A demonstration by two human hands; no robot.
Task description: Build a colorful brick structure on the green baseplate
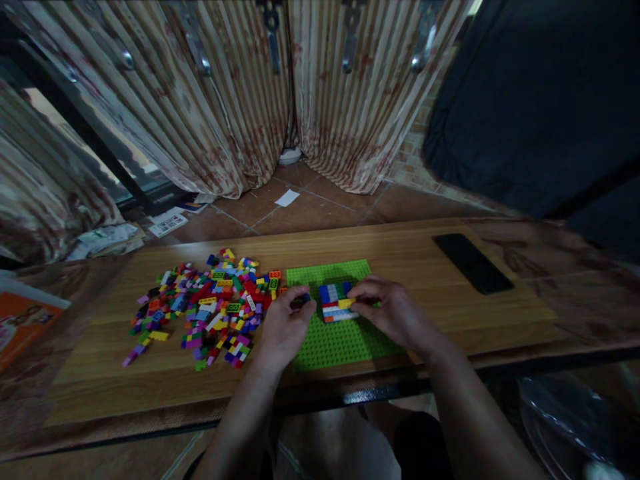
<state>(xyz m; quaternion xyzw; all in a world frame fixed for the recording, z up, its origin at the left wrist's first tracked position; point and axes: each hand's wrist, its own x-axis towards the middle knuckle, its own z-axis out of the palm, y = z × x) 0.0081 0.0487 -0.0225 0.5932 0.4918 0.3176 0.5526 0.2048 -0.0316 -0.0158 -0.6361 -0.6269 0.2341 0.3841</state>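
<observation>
A green studded baseplate lies on the wooden board, with a small block of stacked toy bricks in blue, white, red and green on it. My right hand pinches a yellow brick at the stack's near right side; whether it is pressed on or only touching, I cannot tell. Left of the stack, my left hand is closed around a small dark blue brick, partly hidden by the fingers. The right fingers cover the stack's right edge.
A spread-out pile of loose coloured bricks lies left of the baseplate. A black phone rests on the right of the wooden board. Striped curtains hang behind, and an orange package is at far left.
</observation>
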